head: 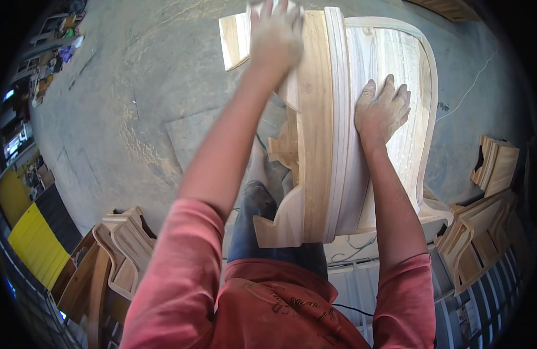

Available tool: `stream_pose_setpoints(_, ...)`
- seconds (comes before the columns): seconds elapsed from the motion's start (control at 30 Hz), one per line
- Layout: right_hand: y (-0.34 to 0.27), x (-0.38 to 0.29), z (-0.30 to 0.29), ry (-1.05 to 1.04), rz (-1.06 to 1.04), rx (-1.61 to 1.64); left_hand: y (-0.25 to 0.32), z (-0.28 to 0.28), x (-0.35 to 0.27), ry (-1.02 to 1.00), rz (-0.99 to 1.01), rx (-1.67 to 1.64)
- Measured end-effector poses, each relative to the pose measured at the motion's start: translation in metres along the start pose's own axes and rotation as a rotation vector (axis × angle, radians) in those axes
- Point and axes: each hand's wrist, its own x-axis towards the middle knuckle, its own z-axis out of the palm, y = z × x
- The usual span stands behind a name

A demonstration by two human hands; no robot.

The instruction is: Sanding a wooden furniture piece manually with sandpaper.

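Before me a pale, unfinished wooden furniture piece (316,131) lies on its side, with a stepped moulding strip (338,109) running along it. My right hand (381,107) rests flat on its curved-edged panel (399,152), fingers spread and dusty, holding nothing. At the top of the view, my left hand (277,41) is blurred over the far end, near a shaped foot (234,41). Something pale shows around its fingertips; I cannot tell whether it is a held pad or part of the wood. A second scrolled foot (281,220) points toward my legs.
Similar wooden pieces stand at the lower left (126,248), the lower right (480,240) and the right (497,163). A dusty concrete floor (142,87) surrounds the work. A dark cable (353,309) runs near my waist. A yellow-and-black sheet (39,244) is at far left.
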Motion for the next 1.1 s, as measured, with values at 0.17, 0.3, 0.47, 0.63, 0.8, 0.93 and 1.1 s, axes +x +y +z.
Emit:
stream_pose_setpoints(0.17,0.007,-0.005,0.000,-0.014,0.021,-0.013,0.030,0.002,-0.066,0.240,0.011,-0.085)
stream_pose_setpoints(0.3,0.000,0.003,-0.001,-0.022,0.004,0.052,0.022,0.008,-0.054,0.306,-0.013,-0.075)
stream_pose_setpoints(0.47,0.012,0.000,0.001,0.000,0.008,-0.028,0.044,0.022,-0.078,0.393,-0.079,-0.041)
stream_pose_setpoints(0.63,-0.020,0.000,-0.002,0.011,-0.016,0.077,-0.017,0.011,0.021,0.251,-0.061,-0.320)
stream_pose_setpoints(0.8,0.013,0.000,0.000,0.007,0.019,-0.014,0.068,0.008,-0.103,0.262,-0.108,-0.164)
stream_pose_setpoints(0.93,0.004,0.008,-0.003,0.027,0.006,0.047,0.037,-0.017,-0.050,0.069,-0.134,-0.236)
stream_pose_setpoints(1.1,0.001,-0.002,0.005,0.012,0.004,0.059,0.032,-0.018,-0.028,-0.202,-0.198,-0.137)
